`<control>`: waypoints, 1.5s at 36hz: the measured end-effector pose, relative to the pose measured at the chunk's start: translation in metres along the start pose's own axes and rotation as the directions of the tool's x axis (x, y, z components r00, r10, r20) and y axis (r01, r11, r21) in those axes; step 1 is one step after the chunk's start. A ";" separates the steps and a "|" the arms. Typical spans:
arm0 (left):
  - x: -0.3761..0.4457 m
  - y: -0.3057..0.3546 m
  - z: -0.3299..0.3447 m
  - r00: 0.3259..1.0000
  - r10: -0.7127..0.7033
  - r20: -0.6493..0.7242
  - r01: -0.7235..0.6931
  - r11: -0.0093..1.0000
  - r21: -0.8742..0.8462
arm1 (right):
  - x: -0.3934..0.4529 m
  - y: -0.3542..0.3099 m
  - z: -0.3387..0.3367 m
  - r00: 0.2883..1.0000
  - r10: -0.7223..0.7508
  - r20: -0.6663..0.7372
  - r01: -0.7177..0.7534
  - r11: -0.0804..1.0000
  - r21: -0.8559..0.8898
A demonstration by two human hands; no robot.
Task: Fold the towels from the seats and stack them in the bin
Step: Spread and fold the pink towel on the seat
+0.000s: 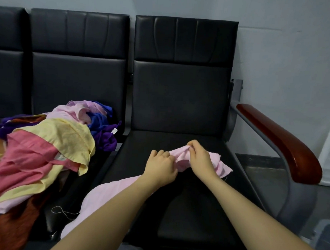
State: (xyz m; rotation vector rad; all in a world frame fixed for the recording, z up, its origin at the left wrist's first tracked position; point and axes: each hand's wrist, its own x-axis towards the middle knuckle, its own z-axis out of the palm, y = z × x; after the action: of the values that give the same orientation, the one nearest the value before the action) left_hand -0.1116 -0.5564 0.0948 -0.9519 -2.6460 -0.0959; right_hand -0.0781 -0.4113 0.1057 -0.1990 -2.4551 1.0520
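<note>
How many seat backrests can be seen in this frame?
3: the right backrest behind the seat where both hands hold the pink towel, the middle backrest behind the towel pile, and a left backrest cut off by the frame; more may lie beyond.

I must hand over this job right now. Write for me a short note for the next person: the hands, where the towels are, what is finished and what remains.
Left hand and right hand both grip the light pink towel, bunched and not yet folded, on the right black seat.
The pile of unfolded towels lies on the next seat to the left.
The bin is not clearly in view, so the count of stacked towels is unknown.
Left to do: fold this towel, then the pile, and stack all in the bin.
</note>
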 end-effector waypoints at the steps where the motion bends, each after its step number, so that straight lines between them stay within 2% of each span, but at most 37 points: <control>1: 0.000 0.001 0.001 1.000 -0.007 0.000 0.007 1.000 0.020 | 0.001 0.001 -0.001 1.000 -0.004 0.020 0.005 0.999 -0.043; 5: -0.001 -0.002 0.005 0.997 -0.069 0.045 0.063 0.990 0.122 | -0.001 0.003 -0.006 0.989 -0.023 0.145 0.047 0.985 -0.165; 9: 0.001 -0.011 -0.002 0.991 -0.122 -0.051 0.125 0.990 0.067 | -0.005 0.005 -0.008 0.984 -0.018 0.174 0.054 0.978 -0.200; 11: 0.003 -0.016 -0.006 0.974 -0.225 0.004 0.224 0.971 -0.077 | -0.006 0.005 -0.007 0.986 -0.046 0.161 0.081 0.972 -0.222; 13: 0.006 -0.022 -0.012 0.927 -0.366 0.086 0.375 0.880 -0.293 | -0.006 0.002 -0.004 0.981 -0.074 0.178 0.116 0.964 -0.240; 15: 0.011 -0.029 -0.014 0.899 -0.434 0.057 0.420 0.817 -0.395 | -0.005 -0.001 -0.001 0.967 -0.124 0.222 0.184 0.944 -0.273; 18: 0.016 -0.037 -0.020 0.910 -0.416 -0.007 0.379 0.835 -0.398 | -0.002 -0.004 0.003 0.945 -0.195 0.263 0.278 0.903 -0.329; 21: 0.020 -0.044 -0.021 0.936 -0.350 -0.033 0.320 0.888 -0.329 | 0.006 -0.002 0.007 0.928 -0.222 0.300 0.333 0.856 -0.395; 24: 0.025 -0.048 -0.014 0.956 -0.292 0.024 0.291 0.936 -0.198 | 0.016 0.000 0.014 0.930 -0.167 0.328 0.300 0.862 -0.410; 26: 0.028 -0.050 -0.007 0.961 -0.271 0.058 0.276 0.952 -0.131 | 0.018 0.001 0.019 0.909 -0.164 0.382 0.332 0.840 -0.428; 30: 0.030 -0.053 0.014 0.957 -0.254 0.141 0.267 0.960 -0.081 | 0.011 0.008 0.025 0.859 -0.207 0.468 0.420 0.809 -0.412; 33: 0.026 -0.056 0.024 0.952 -0.253 0.171 0.266 0.962 -0.063 | 0.007 0.015 0.028 0.838 -0.189 0.512 0.454 0.761 -0.463; 37: 0.021 -0.056 0.023 0.954 -0.247 0.173 0.264 0.960 -0.088 | 0.011 0.020 0.033 0.871 -0.197 0.450 0.438 0.725 -0.532; 43: 0.019 -0.050 -0.001 0.951 -0.303 0.065 0.309 0.943 -0.126 | 0.009 0.009 0.023 0.937 -0.223 0.269 0.329 0.824 -0.462; 46: 0.020 -0.047 -0.020 0.950 -0.312 0.019 0.311 0.939 -0.146 | 0.011 0.000 0.011 0.937 -0.247 0.247 0.333 0.842 -0.423; 49: 0.021 -0.043 -0.042 0.961 -0.275 0.001 0.270 0.941 -0.203 | 0.014 -0.015 -0.002 0.936 -0.274 0.221 0.343 0.855 -0.389; 54: 0.017 -0.028 -0.083 0.985 -0.174 -0.018 0.157 0.926 -0.343 | 0.018 -0.045 -0.026 0.970 -0.240 0.051 0.245 0.935 -0.258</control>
State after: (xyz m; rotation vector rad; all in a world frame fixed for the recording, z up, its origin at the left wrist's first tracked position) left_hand -0.1184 -0.5825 0.1798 -0.8069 -2.7104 -0.6278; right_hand -0.0797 -0.4199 0.1599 0.0323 -2.5507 0.6249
